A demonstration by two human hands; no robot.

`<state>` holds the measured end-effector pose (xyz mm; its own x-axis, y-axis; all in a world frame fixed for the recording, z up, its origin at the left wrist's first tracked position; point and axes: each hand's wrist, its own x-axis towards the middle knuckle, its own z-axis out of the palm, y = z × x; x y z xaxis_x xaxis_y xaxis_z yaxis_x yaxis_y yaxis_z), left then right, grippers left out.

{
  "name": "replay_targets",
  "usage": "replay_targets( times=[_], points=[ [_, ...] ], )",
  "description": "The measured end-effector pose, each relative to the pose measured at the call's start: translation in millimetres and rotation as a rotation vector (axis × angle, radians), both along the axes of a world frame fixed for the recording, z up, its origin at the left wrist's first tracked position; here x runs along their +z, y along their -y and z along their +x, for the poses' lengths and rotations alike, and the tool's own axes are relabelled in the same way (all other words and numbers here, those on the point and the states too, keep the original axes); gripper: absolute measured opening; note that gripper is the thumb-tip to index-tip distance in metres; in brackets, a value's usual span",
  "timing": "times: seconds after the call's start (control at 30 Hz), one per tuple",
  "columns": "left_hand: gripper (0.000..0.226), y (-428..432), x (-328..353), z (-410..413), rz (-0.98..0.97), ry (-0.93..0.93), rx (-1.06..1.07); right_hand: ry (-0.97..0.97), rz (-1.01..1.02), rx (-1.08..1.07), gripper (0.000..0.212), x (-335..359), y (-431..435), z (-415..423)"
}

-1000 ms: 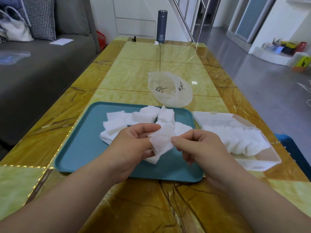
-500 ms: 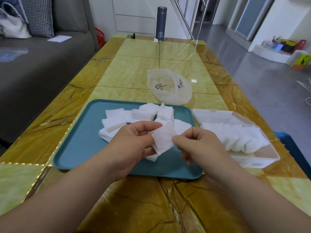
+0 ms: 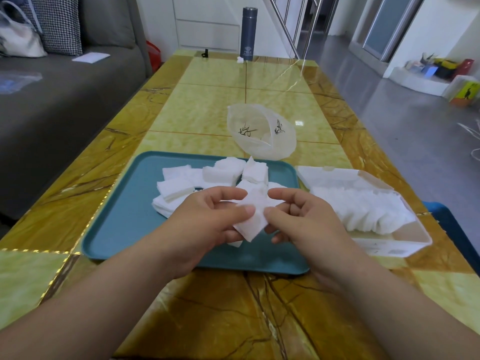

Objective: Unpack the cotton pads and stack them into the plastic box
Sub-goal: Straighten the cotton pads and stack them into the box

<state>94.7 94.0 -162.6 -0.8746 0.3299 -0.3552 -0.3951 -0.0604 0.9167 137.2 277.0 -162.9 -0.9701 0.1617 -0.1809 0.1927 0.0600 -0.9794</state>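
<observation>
1. Table [image 3: 207, 320], yellow and brown marble pattern, glossy. It carries all the items below.

2. Left hand [image 3: 207, 222] and right hand [image 3: 309, 224], held just above the near edge of the tray. Both pinch one cotton pad [image 3: 253, 216] between thumb and curled fingers, the left on its left side and the right on its right edge. The pad is clear of the tray.
Step in hand, as judged: freeing or smoothing a single pad before stacking it.
Next move calls for: one hand to let go, and the other to carry the pad right and lay it flat against the row in the box.

3. Tray [image 3: 111, 229], teal, with the loose pads [image 3: 179, 188] heaped on its far half in small uneven stacks. These are yet to be moved.

4. Plastic box [image 3: 415, 245], clear, just right of the tray, lid [image 3: 327, 175] folded open at its far left. The stacked pads [image 3: 363, 209] fill most of it, leaning. The near right end shows free room.
In the way: nothing lies between the hands and the box. The leaning row may slump when touched.

5. Empty bag [image 3: 259, 136], translucent with black print, just beyond the tray, mouth open.

6. Flask [image 3: 248, 37], dark, upright at the far end of the table.

7. Sofa [image 3: 52, 105], grey, along the left.
</observation>
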Motion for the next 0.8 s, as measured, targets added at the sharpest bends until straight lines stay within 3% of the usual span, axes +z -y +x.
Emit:
replay_targets(
  times=[0.2, 0.4, 0.47, 0.57, 0.67, 0.8],
  points=[
    [0.032, 5.0, 2.7, 5.1, -0.198, -0.210, -0.106, 0.062, -0.116, 0.107, 0.039, 1.9, -5.0, -2.6],
    [0.024, 7.8, 4.8, 5.2, -0.375, -0.386, -0.038, 0.077, 0.084, 0.107, 0.010, 3.2, -3.9, 1.9],
    [0.019, 14.7, 2.1, -0.5, -0.532, -0.472, 0.003, 0.109, 0.014, 0.071, 0.012, 3.0, -3.7, 1.6],
    [0.015, 24.4, -3.3, -5.9, -0.946, -0.604, -0.091, 0.174, -0.076, 0.047, 0.009, 2.4, -2.0, 1.0],
    [0.027, 17.0, -7.4, -5.9, -1.075, -0.627, -0.172, 0.208, -0.070, 0.023, 0.009, 0.0, -0.1, 0.1],
    [0.047, 3.9, -9.5, -8.0, -1.234, -0.653, -0.252, 0.213, -0.071, 0.004, 0.032, 0.3, 1.7, -0.6]
  ],
)
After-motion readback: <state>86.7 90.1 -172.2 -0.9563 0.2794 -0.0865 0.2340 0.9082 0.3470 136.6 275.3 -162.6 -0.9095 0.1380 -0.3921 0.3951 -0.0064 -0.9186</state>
